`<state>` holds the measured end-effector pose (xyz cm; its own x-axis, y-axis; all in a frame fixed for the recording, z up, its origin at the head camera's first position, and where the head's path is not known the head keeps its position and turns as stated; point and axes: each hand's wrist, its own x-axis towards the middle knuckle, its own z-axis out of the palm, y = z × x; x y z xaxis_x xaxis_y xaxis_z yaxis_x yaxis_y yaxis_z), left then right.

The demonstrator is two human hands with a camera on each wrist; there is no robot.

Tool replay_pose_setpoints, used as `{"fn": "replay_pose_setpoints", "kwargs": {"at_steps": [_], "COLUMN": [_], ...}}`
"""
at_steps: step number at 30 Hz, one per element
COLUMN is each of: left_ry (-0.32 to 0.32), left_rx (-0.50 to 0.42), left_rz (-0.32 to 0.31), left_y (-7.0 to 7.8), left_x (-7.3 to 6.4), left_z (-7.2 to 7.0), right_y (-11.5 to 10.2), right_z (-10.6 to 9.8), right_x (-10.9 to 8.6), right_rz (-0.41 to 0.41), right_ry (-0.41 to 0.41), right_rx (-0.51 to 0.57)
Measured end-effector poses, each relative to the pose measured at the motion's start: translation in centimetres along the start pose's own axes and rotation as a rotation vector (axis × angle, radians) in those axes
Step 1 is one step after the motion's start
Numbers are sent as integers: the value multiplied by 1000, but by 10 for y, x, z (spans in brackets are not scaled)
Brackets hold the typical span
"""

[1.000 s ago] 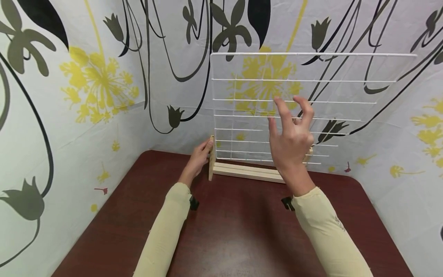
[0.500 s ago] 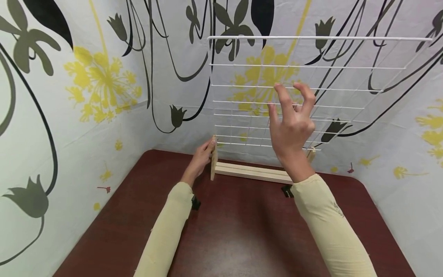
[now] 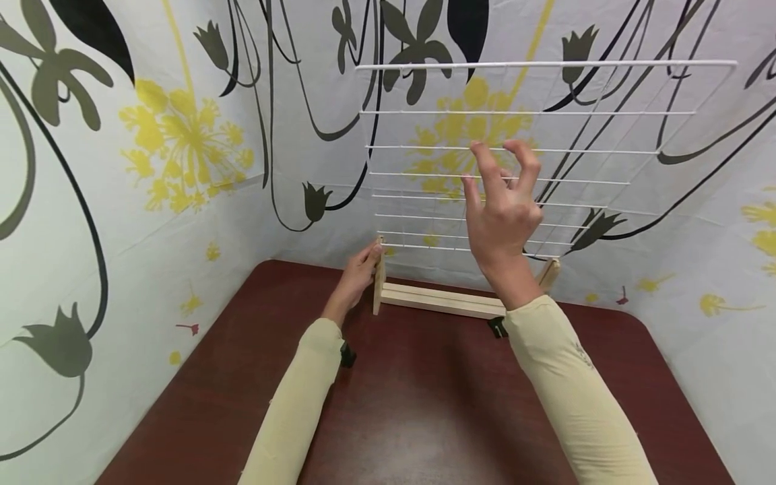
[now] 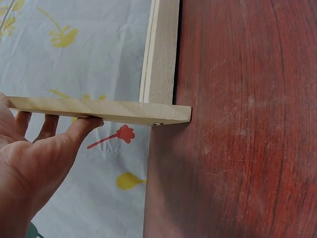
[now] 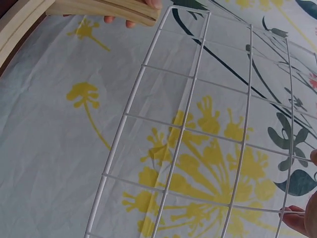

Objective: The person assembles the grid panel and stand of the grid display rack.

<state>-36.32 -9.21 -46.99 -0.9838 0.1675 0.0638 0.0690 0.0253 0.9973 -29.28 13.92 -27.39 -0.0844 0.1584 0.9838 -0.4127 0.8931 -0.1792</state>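
Observation:
A white wire grid panel (image 3: 582,151) is held up above a pale wooden stand (image 3: 445,301) at the back of the table. My right hand (image 3: 502,219) grips the panel's wires with bent fingers. In the right wrist view, fingertips (image 5: 294,218) touch the grid wires (image 5: 183,128) at the right edge. My left hand (image 3: 356,275) pinches the stand's left upright (image 3: 378,283). The left wrist view shows thumb and fingers on either side of that upright board (image 4: 119,110). The panel's lower edge is close to the uprights' tops; whether it touches them cannot be told.
The dark red-brown table (image 3: 412,404) runs back to a hanging cloth (image 3: 230,155) printed with flowers, which encloses it on the sides too. The stand's right upright (image 3: 548,275) is partly hidden behind my right forearm.
The right hand has lifted the wire panel, then shifted it slightly left, its lower edge rising off the rail toward the uprights' tops. The left hand stays on the left upright.

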Motion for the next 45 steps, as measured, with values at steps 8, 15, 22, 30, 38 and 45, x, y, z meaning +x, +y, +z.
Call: {"fn": "replay_pose_setpoints", "kwargs": {"at_steps": [8,15,22,30,38,45], "left_ry": [7,10,16,20,19,12], "left_rx": [2,2,4,7,11,40], "left_rz": [-2,-17,-20,-21,-17,-2], "left_y": [1,3,2,0,1,0], "left_x": [-1,-2,-1,0,0,-1], "left_z": [1,2,1,1,2,2], "right_y": [5,11,16,19,22,23], "right_z": [6,13,15,17,22,25], "right_x": [-3,-8,-9,-6,-3,-6], "right_rz": [8,24,44,81,71,56], "right_ry": [-7,-11,-19,-28,-69,-110], "right_rx": [-15,-37,-37,-45,-50,-74]}}
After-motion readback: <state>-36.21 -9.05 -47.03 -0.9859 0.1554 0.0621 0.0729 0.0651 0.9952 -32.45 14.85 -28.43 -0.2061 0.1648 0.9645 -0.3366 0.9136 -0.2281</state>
